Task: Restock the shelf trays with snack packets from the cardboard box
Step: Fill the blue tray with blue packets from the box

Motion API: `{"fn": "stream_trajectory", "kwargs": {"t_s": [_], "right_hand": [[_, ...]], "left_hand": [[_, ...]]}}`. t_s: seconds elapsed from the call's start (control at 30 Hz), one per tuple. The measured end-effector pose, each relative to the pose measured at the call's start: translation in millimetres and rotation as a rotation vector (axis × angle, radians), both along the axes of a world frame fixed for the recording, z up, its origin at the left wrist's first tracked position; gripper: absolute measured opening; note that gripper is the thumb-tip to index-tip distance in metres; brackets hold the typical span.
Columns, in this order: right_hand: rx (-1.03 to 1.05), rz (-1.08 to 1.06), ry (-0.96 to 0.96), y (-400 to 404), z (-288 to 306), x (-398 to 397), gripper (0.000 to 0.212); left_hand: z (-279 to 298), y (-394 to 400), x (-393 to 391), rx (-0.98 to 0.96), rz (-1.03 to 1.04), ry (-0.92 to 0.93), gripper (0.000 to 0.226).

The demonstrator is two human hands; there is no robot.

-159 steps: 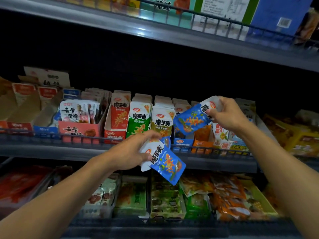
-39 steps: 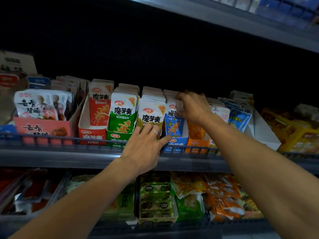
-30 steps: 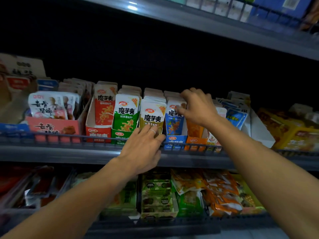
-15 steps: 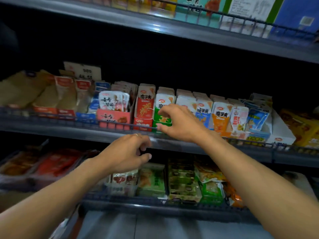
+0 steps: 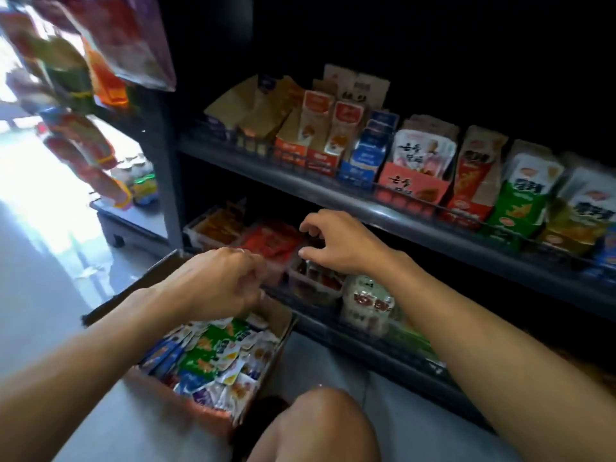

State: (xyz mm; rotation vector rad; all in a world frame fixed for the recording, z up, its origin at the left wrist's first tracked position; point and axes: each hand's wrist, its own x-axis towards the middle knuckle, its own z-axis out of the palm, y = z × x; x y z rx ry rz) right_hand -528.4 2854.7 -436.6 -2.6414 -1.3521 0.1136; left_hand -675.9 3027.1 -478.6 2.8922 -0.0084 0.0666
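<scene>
An open cardboard box [image 5: 156,275] stands on the floor at lower left, filled with loose blue, green and white snack packets [image 5: 213,355]. My left hand [image 5: 213,281] hovers over the box's far end with its fingers loosely curled and nothing in it. My right hand [image 5: 336,245] hangs in front of the lower shelf, fingers relaxed and empty. The shelf trays [image 5: 413,185] with upright red, green and yellow packets stand on the middle shelf at upper right.
The lower shelf holds red and orange packets [image 5: 266,241] and clear tubs [image 5: 313,281]. My bare knee [image 5: 320,425] is at the bottom centre. Hanging snack bags [image 5: 100,45] fill the upper left. A small trolley [image 5: 130,215] stands on the bright floor at left.
My view has swung down and left from the middle shelf to the box on the floor. Both hands have dropped away from the trays, the left one reaching over the box.
</scene>
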Motion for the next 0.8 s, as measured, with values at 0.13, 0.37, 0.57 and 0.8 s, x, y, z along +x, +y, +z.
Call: {"fn": "stream_trajectory", "kwargs": {"t_s": [0.13, 0.37, 0.57, 0.8], "right_hand": [[-0.011, 0.072, 0.095, 70, -52, -8, 0.043], [-0.1, 0.162, 0.222, 162, -147, 1, 0.043], [-0.128, 0.192, 0.292, 215, -223, 22, 0.043], [-0.131, 0.26, 0.347, 267, -307, 46, 0.038]], "left_hand": [[-47, 56, -31, 0.009, 0.083, 0.12, 0.018], [-143, 111, -57, -0.058, 0.215, 0.299, 0.024], [-215, 145, -45, -0.095, 0.253, 0.399, 0.025], [-272, 187, -12, 0.024, 0.363, 0.48, 0.018]]}}
